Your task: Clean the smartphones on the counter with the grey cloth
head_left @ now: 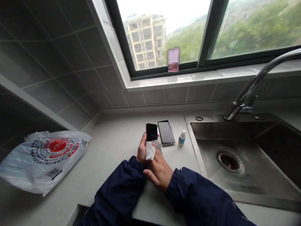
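My left hand (141, 150) is wrapped round a black smartphone (151, 131), held up above the counter with its dark screen facing me. A white cloth or wipe (150, 152) covers the lower part of that phone. My right hand (162, 171) presses the cloth against the screen with its fingers, its thumb sticking out to the left. Just right of the held phone, a second, larger phone (166, 132) lies face up on the counter. Beside it stands a small white bottle (182, 138) with a blue and yellow label.
A white plastic bag (70, 163) with red and black print lies on the pale counter (103, 147) at the left. To the right is a steel sink (211, 150) with a chrome faucet (235, 108). A window (188, 34) rises behind the counter.
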Action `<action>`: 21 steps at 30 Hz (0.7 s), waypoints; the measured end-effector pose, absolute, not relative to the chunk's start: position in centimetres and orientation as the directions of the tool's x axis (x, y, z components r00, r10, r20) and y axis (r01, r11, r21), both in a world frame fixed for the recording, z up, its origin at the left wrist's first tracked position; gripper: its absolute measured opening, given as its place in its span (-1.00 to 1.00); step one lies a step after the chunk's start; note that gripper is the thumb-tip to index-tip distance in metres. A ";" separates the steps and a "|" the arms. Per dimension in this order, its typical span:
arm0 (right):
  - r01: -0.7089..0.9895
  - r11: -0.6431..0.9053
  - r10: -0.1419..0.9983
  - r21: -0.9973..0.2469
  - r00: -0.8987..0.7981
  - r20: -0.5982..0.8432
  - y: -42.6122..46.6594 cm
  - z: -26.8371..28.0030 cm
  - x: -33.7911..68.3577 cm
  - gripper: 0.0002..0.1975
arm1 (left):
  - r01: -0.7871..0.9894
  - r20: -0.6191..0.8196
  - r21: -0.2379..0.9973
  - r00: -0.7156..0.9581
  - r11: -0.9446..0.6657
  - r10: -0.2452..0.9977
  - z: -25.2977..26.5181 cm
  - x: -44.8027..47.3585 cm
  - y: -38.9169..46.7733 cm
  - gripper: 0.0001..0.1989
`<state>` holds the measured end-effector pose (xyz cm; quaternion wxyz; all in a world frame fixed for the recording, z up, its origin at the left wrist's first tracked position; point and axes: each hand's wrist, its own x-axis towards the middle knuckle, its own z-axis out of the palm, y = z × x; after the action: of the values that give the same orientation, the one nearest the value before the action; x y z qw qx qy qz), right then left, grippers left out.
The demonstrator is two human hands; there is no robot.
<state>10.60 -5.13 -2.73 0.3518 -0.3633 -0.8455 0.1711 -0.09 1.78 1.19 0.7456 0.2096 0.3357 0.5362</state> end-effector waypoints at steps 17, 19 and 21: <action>0.614 0.602 0.747 -0.510 -0.209 0.631 -3.7 -2.4 11.9 -0.22 | -0.460 0.076 0.886 0.254 0.051 0.964 1.6 1.3 0.2 -0.67; 0.590 0.627 0.748 -0.508 -0.276 0.604 -3.9 -2.3 11.8 -0.23 | -0.527 0.017 0.844 0.204 0.096 0.979 1.2 1.1 0.5 -0.72; 0.563 0.647 0.747 -0.514 -0.336 0.574 -4.1 -2.3 11.5 -0.24 | -0.614 -0.096 0.770 0.155 0.173 0.983 0.9 0.9 0.8 -0.74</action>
<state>11.53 -4.06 -2.29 0.4104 -0.4046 -0.8095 0.1122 0.85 0.83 0.90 0.6997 0.2969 0.3111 0.5705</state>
